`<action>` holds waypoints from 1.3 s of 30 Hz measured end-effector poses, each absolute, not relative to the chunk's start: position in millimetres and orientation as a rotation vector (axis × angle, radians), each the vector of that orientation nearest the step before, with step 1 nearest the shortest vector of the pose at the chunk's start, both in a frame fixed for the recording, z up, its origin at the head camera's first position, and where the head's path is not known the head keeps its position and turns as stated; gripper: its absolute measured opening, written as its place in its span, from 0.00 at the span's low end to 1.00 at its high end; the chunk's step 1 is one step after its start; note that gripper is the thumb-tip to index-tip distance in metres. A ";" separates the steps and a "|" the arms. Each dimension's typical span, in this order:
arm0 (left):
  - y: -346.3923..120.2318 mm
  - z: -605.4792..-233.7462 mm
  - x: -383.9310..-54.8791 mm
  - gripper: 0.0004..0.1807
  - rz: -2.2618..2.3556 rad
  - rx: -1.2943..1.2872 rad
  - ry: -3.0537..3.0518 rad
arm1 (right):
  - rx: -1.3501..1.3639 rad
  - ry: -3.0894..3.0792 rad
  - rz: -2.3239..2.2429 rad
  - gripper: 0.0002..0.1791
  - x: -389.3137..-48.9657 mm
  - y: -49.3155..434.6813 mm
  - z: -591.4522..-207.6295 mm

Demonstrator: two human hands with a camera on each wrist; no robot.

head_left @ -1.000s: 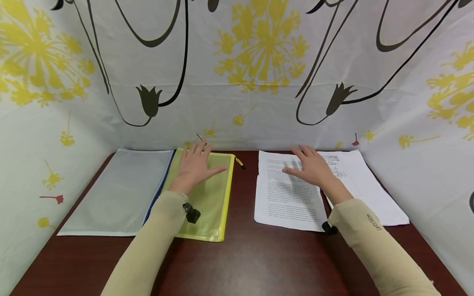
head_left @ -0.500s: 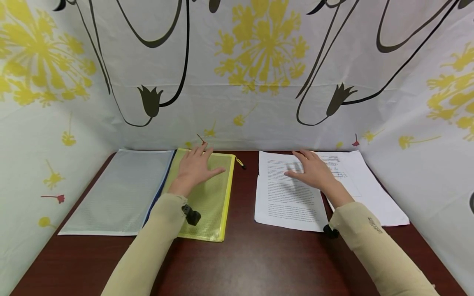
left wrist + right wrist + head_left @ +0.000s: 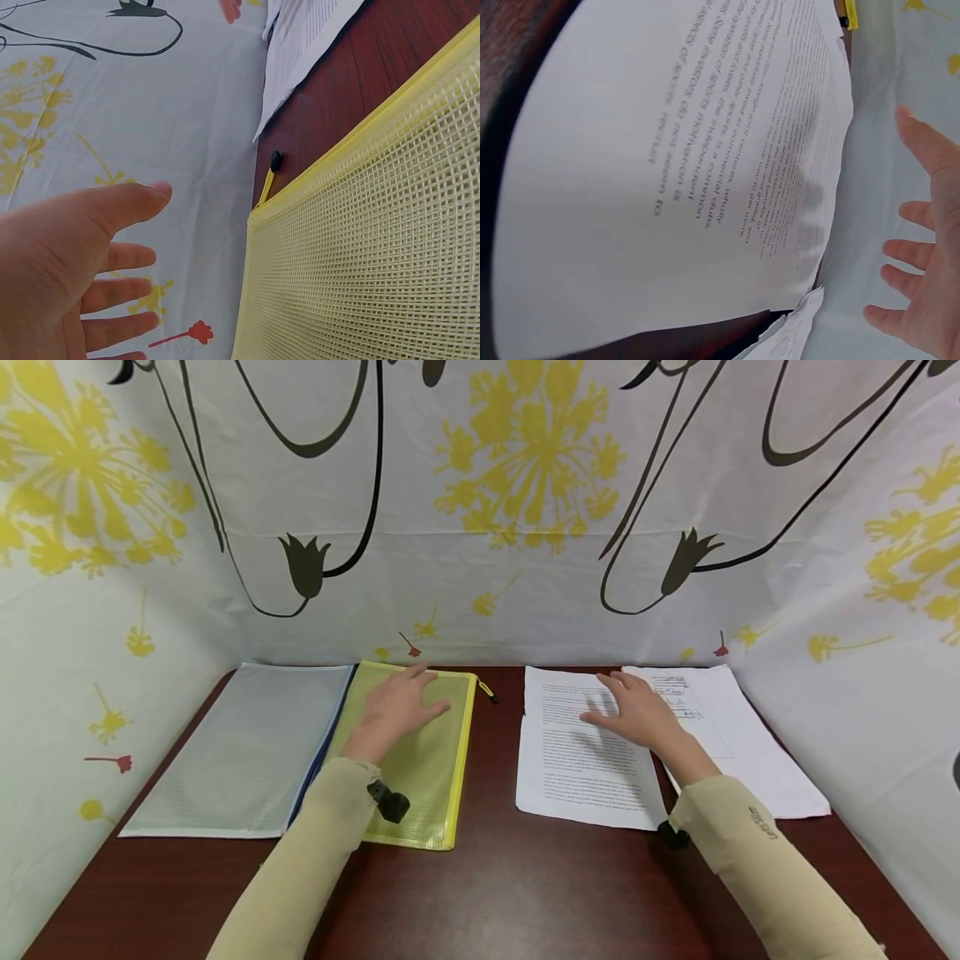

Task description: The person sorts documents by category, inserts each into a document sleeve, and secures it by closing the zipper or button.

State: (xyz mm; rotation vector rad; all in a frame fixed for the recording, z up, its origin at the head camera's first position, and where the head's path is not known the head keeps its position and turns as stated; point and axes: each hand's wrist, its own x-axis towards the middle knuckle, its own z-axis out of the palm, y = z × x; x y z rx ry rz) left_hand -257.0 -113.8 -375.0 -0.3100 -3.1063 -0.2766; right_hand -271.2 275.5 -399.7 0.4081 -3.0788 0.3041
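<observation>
My left hand (image 3: pixel 397 703) hovers over the yellow mesh zipper pouch (image 3: pixel 420 777), fingers relaxed and holding nothing. In the left wrist view, its thumb and fingers are spread apart, off to the side of the pouch's mesh (image 3: pixel 360 247). Over the printed sheets of paper (image 3: pixel 585 768), my right hand (image 3: pixel 637 712) is raised with its fingers loosely extended and empty. The right wrist view shows that hand (image 3: pixel 930 262) beyond the far edge of the text page (image 3: pixel 667 262), casting a shadow on it.
A clear mesh pouch with a blue edge (image 3: pixel 232 752) lies left of the yellow one. More papers (image 3: pixel 757 760) lie at the right, partly under the printed sheets. A patterned white cloth (image 3: pixel 480 602) stands behind and around the dark wooden table (image 3: pixel 525 893).
Both hands have come slightly back toward the body and lower, their fingers bending a little more. The pouches and papers have stayed in place.
</observation>
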 end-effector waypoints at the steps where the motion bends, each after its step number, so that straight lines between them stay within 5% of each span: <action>1: -113.3 -375.1 -256.9 0.36 -0.274 -0.309 -3.113 | 0.408 -3.081 0.304 0.50 -271.2 276.0 -400.7; 39: -98.6 -391.6 -232.4 0.27 -0.570 -0.346 -3.158 | 0.294 -3.131 0.312 0.53 -259.0 297.3 -423.9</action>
